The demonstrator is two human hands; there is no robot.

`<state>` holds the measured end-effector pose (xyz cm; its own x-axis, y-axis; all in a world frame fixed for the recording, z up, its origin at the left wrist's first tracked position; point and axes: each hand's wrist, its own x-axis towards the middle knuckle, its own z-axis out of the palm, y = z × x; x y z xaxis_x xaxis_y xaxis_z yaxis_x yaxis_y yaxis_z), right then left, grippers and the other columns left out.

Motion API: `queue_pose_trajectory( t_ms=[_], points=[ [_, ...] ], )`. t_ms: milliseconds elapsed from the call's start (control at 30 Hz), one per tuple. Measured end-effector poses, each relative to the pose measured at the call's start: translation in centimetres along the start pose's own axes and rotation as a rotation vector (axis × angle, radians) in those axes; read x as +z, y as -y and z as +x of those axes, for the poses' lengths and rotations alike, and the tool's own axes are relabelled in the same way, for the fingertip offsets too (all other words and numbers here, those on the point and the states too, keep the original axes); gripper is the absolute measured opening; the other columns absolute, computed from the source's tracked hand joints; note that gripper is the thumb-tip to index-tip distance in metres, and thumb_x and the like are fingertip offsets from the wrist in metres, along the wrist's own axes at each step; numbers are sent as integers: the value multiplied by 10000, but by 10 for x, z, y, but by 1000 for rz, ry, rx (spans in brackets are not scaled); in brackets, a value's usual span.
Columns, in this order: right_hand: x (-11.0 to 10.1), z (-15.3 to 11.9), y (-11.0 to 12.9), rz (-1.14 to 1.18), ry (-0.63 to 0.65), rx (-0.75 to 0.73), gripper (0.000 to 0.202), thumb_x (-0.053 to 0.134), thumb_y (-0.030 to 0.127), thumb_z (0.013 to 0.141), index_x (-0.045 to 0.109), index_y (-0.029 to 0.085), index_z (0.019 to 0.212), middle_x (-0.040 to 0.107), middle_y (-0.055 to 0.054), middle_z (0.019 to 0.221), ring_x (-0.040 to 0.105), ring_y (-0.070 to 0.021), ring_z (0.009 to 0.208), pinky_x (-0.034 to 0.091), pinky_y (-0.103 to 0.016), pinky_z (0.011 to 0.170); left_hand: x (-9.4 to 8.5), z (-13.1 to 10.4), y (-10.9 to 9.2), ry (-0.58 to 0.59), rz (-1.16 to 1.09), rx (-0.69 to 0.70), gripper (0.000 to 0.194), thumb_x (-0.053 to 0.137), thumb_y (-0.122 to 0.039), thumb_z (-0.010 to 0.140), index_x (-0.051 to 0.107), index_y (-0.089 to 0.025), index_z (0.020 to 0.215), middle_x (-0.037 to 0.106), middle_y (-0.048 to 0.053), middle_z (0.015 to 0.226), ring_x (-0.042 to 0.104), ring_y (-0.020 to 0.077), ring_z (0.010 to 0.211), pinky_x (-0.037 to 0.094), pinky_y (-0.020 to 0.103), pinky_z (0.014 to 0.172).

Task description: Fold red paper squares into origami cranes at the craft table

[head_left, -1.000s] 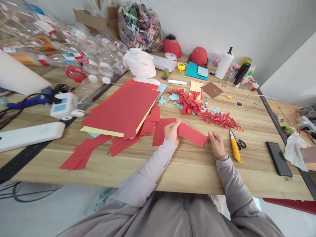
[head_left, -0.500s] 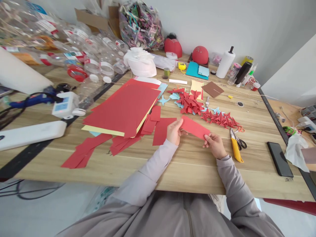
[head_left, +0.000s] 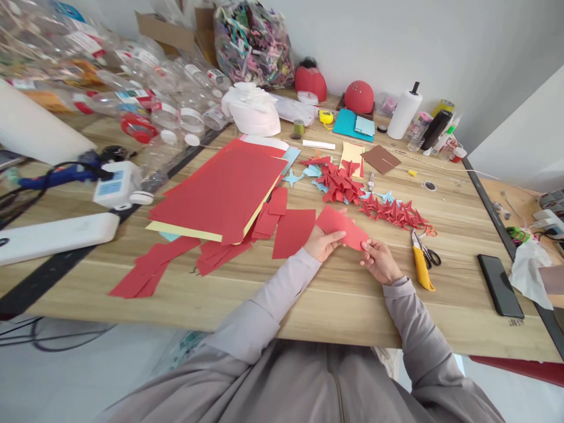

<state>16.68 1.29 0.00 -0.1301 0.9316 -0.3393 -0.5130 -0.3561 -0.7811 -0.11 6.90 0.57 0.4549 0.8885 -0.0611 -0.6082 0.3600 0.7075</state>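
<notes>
Above the table I hold a small red rectangle of paper (head_left: 337, 222) between both hands. My left hand (head_left: 325, 242) is closed on its near edge, thumb on top toward the middle and fingers behind. At the right end, my right hand (head_left: 379, 259) pinches a corner between thumb and fingers. Just left of my left hand lies a red paper square (head_left: 294, 232). Beyond my hands sit folded red paper stars (head_left: 339, 183), with another row of red stars (head_left: 392, 211) to the right. A yellow utility knife (head_left: 422, 267) and black-handled scissors (head_left: 432, 256) rest right of my right hand.
A stack of large red sheets (head_left: 220, 188) covers the left middle, with red paper strips (head_left: 150, 270) in front. Plastic bottles (head_left: 167, 117) crowd the back left. A phone (head_left: 500, 285) lies at right. Brown paper (head_left: 381, 158) and a white roll (head_left: 404, 114) are farther back.
My left hand has slid from the left end of the red paper toward its middle, thumb now across it. The paper bends slightly, and my right hand has shifted a little left.
</notes>
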Motion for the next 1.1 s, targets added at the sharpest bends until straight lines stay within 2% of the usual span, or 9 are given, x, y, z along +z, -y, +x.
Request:
queue_pose_trajectory(
  t_ms=[200,267,333,400,467,633,800,1000,1100],
  points=[
    [1,0,1,0,-47,-4,381,855,330,571,537,198,734,517,105,423,390,-24,344,520,-157,440,-2,4,2,-46,105,59,716,727,-278,713,442,-242,1369,644,91,1199,645,136,712,475,194,459],
    [0,1,-1,-45,-65,-47,385,851,339,576,524,197,722,546,91,436,430,-36,358,535,-175,458,-1,4,2,-82,135,73,651,714,-303,732,487,-219,1337,651,97,1188,654,157,773,500,212,520],
    [-1,3,-2,-95,-74,-85,385,841,352,590,506,198,704,571,77,451,450,-44,364,543,-194,466,1,5,2,-107,118,77,574,704,-313,746,544,-186,1283,672,104,1146,655,197,902,535,259,673],
    [-3,4,-3,-134,-68,-99,383,828,366,607,494,202,695,583,73,460,450,-47,361,546,-207,471,2,5,2,-112,77,69,507,707,-319,744,599,-167,1215,688,109,1109,632,237,1021,520,319,819],
    [-4,4,-4,-161,-63,-99,382,819,376,617,487,206,694,586,74,464,452,-49,362,547,-217,479,3,5,2,-110,47,56,463,719,-324,728,637,-158,1152,697,117,1084,616,272,1071,497,369,884],
    [-4,3,-4,-212,-46,-100,380,812,383,619,482,204,678,599,70,474,470,-58,375,550,-240,511,4,6,-1,-106,-26,45,435,718,-330,721,653,-137,1105,706,137,1047,615,319,1086,483,435,917],
    [-7,2,-4,-261,-53,-157,343,795,386,635,525,204,745,612,65,480,495,-67,384,487,-208,474,-2,7,-9,-165,-106,107,362,684,-331,750,655,-132,1051,686,145,1104,609,320,1101,479,446,933],
    [-5,1,-3,-308,-38,-247,311,751,381,683,608,195,888,671,25,621,590,-93,536,478,-215,549,-5,9,-9,-159,-126,90,364,659,-319,771,628,-125,1077,671,152,1137,606,312,1109,463,454,962],
    [-4,1,-4,-424,-33,-238,264,746,392,672,629,183,782,670,13,601,586,-106,520,477,-243,548,-2,9,-8,-168,-144,74,349,658,-298,767,626,-127,1069,674,150,1132,608,312,1107,468,454,958]
  ],
)
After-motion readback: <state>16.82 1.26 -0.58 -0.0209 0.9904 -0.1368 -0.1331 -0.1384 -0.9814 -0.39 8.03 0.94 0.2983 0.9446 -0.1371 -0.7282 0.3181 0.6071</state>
